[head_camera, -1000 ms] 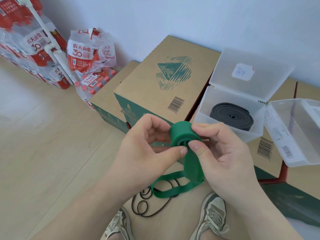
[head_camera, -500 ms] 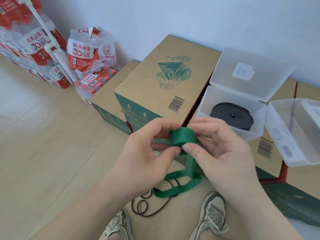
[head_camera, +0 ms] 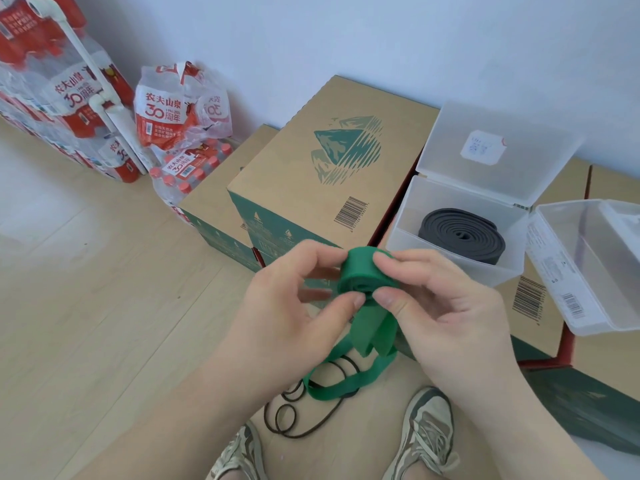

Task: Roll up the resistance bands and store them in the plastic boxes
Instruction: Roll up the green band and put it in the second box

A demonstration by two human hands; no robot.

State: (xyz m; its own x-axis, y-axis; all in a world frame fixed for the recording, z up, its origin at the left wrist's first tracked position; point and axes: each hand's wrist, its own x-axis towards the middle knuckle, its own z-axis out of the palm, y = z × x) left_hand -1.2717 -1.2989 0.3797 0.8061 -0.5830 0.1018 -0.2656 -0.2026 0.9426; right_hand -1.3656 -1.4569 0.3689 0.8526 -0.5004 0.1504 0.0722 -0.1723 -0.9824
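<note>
On the wooden floor by the wall, a row of cardboard cartons served as the desk for two clear plastic boxes. The nearer box stood with its lid tipped back and a rolled dark grey band lying flat inside. The second box, just beside it to the right and partly cut off by the frame edge, was open too, and the part in view showed no band. So one band looked stored, and rolling the next was the step in hand, roughly midway by my judgement.

In front of the cartons, above the person's shoes, both hands were closed on the green band. The left hand pinched the coil's left side between thumb and curled fingers. The right hand gripped the right side, forefinger on top and thumb beneath. A long tail hung from the coil to the floor, looping over some thin black rings.

The next move likely called for more turns, with the tail fed in flat and the wraps held tight, since the rubber would probably spring loose if either pinch slackened.
</note>
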